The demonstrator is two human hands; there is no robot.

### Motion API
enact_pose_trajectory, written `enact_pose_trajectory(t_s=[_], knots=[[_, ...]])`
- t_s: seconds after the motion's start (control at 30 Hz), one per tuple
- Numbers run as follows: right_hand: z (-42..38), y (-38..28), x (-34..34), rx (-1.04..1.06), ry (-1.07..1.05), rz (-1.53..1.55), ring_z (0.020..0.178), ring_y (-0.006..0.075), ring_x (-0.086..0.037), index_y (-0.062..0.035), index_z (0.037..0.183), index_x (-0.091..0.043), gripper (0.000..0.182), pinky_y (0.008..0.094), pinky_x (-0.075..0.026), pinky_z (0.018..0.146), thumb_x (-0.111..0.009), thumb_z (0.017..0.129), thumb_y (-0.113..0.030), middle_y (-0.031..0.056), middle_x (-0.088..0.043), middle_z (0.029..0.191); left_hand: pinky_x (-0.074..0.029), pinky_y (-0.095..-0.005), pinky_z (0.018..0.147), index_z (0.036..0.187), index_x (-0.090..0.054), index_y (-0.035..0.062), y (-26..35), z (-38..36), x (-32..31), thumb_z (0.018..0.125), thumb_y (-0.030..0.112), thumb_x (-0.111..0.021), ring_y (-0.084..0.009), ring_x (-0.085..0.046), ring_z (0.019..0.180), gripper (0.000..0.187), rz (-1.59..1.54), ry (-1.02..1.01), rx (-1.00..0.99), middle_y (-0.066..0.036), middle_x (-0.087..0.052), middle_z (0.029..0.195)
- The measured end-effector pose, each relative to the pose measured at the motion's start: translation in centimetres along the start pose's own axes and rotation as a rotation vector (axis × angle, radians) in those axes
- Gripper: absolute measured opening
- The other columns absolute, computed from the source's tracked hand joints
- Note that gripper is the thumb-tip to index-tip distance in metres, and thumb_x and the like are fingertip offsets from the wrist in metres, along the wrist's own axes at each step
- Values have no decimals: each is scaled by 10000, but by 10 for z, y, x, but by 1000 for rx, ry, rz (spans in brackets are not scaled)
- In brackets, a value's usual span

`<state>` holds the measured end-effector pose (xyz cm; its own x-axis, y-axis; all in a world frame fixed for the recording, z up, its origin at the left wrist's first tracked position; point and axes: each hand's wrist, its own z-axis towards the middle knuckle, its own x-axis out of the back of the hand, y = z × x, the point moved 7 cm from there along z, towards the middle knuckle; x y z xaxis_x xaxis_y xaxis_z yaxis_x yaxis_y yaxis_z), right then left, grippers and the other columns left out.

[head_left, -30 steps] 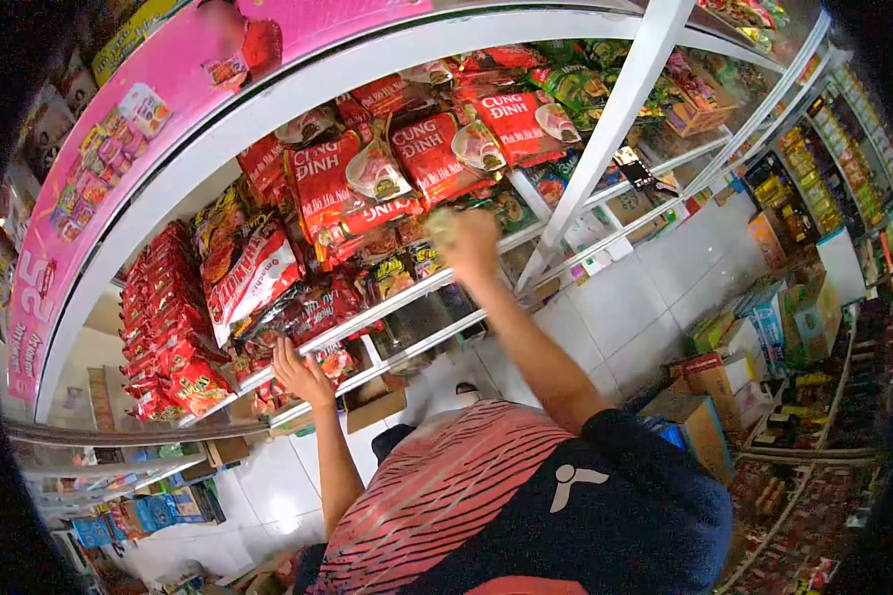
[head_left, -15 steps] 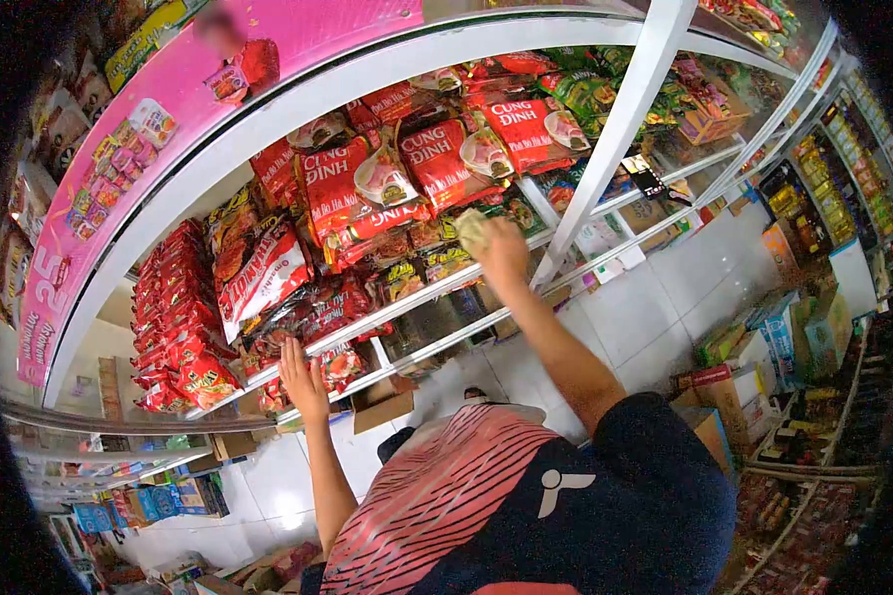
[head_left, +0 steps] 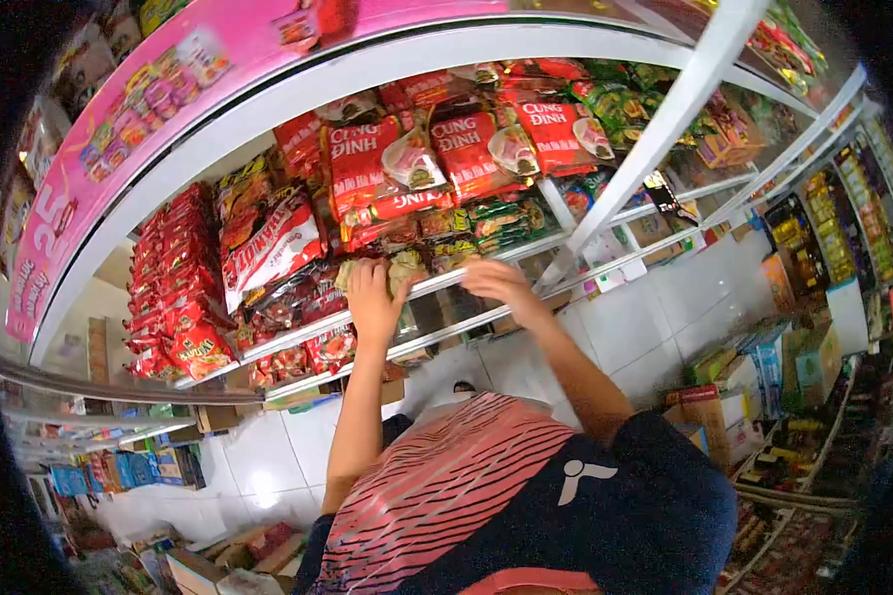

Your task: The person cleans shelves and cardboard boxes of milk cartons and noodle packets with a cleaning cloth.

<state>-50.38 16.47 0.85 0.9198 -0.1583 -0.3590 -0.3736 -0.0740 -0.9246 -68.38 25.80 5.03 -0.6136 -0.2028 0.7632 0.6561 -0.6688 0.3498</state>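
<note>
A crumpled yellowish cloth lies at the white front rail of the shelf, bunched on both sides of my left hand, whose fingers are closed over it. To the right, my right hand is held over the same rail, slightly blurred, fingers stretched out with nothing in them. Just behind the hands are small yellow and green packets. Large red noodle bags stand further back.
Rows of red packets fill the shelf's left end. A white upright post rises right of my right hand. Above the shelf runs a pink banner. Cardboard boxes stand on the tiled floor at the right.
My left hand has moved right and up onto the cloth. The cloth has shifted left along the rail, out of my right hand, which has moved lower and opened.
</note>
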Motion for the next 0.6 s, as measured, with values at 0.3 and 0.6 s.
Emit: enact_pose_trajectory(t_s=[0.3, 0.6], knots=[[-89, -93, 269, 471, 939, -870, 766, 181, -535, 2, 868, -587, 206, 289, -415, 694, -517, 785, -173, 96, -589, 821, -379, -421, 776, 874, -522, -11, -84, -48, 65, 690, 212, -625, -358, -472, 916, 306, 414, 300, 331, -204, -503, 959], [39, -133, 397, 92, 1166, -1899, 1044, 343, -464, -75, 1066, -539, 424, 457, -398, 818, -486, 790, -392, 171, -482, 1155, -310, -495, 859, 881, -526, 44, -6, -11, 21, 668, 156, -610, -381, -418, 963, 255, 4, 199, 64, -160, -483, 942]])
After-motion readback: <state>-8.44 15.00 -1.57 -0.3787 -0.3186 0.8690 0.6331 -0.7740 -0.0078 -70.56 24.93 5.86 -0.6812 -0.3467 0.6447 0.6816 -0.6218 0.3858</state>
